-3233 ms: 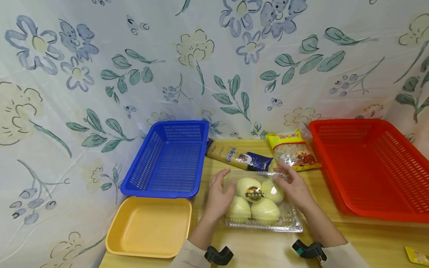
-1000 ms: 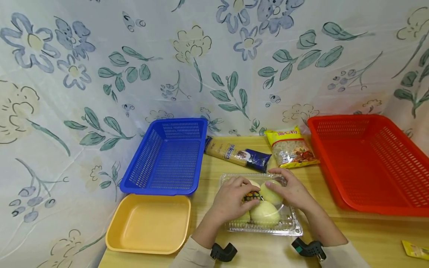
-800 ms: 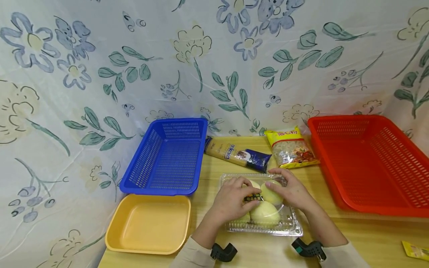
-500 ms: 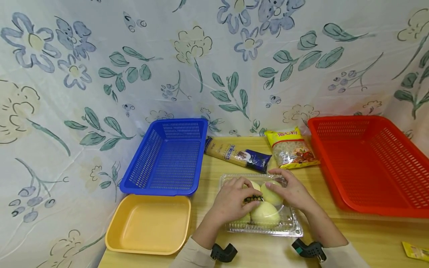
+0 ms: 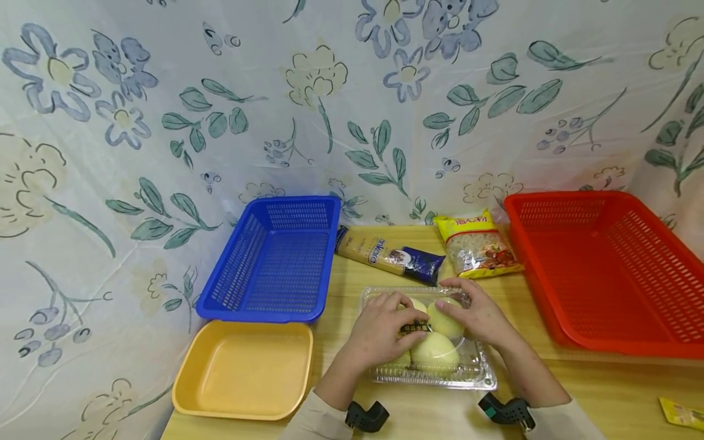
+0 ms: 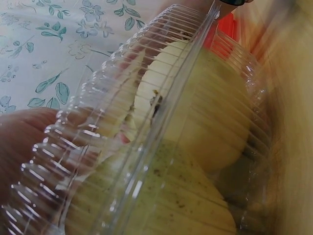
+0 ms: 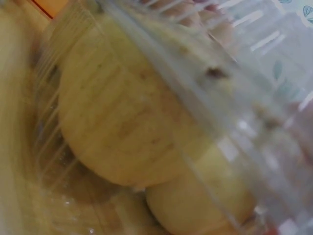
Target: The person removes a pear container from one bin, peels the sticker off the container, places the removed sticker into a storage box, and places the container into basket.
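A clear plastic clamshell box (image 5: 474, 374) lies on the wooden table in the head view, with several pale yellow round fruits (image 5: 436, 352) inside and a dark label (image 5: 415, 328) on its lid. My left hand (image 5: 381, 330) lies on the left half of the lid, its fingers bent lightly over the dome. My right hand (image 5: 477, 314) presses on the far right part of the lid. The left wrist view shows the ribbed lid (image 6: 161, 112) close up over a fruit (image 6: 210, 112). A blurred fruit (image 7: 122, 112) fills the right wrist view.
A blue basket (image 5: 275, 260) stands at the back left, with a yellow tray (image 5: 242, 373) in front of it. A red basket (image 5: 610, 269) sits at the right. A spaghetti packet (image 5: 387, 253) and a yellow bag (image 5: 475, 244) lie behind the box. A small yellow packet (image 5: 682, 412) lies at the near right.
Both hands have moved from the sides of the box onto the top of its lid. Over the last second they have stayed almost still.
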### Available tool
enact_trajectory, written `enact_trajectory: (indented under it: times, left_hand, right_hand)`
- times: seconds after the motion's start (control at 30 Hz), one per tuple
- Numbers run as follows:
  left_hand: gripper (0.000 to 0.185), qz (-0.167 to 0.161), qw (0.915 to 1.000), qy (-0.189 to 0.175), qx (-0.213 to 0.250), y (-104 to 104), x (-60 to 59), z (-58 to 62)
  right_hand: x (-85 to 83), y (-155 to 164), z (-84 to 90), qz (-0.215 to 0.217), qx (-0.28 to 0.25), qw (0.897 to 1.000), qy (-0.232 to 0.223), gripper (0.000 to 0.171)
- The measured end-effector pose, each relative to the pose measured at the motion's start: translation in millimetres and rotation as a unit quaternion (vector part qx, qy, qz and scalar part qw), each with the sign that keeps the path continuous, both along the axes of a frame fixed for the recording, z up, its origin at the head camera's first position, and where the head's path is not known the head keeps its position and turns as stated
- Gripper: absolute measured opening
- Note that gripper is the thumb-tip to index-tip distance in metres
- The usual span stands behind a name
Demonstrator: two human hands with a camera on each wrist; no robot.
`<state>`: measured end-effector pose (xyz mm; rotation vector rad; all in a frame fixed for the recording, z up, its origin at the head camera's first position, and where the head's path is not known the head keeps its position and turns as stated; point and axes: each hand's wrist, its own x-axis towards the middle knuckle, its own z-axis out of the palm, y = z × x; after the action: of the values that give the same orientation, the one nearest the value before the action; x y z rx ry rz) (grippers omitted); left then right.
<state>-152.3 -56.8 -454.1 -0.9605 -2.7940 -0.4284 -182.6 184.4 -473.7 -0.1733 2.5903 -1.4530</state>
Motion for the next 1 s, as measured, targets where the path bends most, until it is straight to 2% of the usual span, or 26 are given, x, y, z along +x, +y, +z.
enact_trajectory:
  times: [0.23,0.5,1.0]
  left_hand:
    - [0.029,0.003,1.0000,-0.007,0.001,-0.6,1.3,-0.6]
    - [0.026,-0.001,1.0000,0.003,0.007,-0.6,0.3,-1.0]
    - [0.025,-0.001,0.9999,-0.011,0.000,-0.1,0.9,-0.4]
  right_hand:
    - [0.1,-1.5,-0.3,0.004,0.001,1.000,0.003,0.062]
    - [-0.2,-1.2,0.4,0.001,-0.001,1.000,-0.007,0.062]
    - [0.9,-2.2,1.2,0.000,0.002,1.000,-0.006,0.062]
